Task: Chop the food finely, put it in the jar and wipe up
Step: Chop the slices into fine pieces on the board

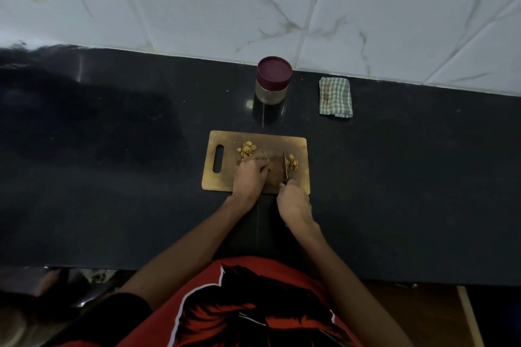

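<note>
A wooden chopping board (220, 177) with a handle slot lies on the black counter. Yellow food pieces (247, 149) are heaped at its back left, and a smaller heap (293, 163) lies beside the knife blade (285, 165). My right hand (296, 205) grips the knife handle at the board's front edge, blade pointing away from me. My left hand (249, 177) rests on the board with fingers curled, just left of the blade; whether it pinches a piece is hidden. A jar (273, 80) with a maroon lid stands closed behind the board.
A folded green-checked cloth (335, 96) lies to the right of the jar near the white tiled wall (282, 8). The black counter (112, 163) stretches wide to both sides, with small crumbs scattered on it. The counter's front edge runs just before my body.
</note>
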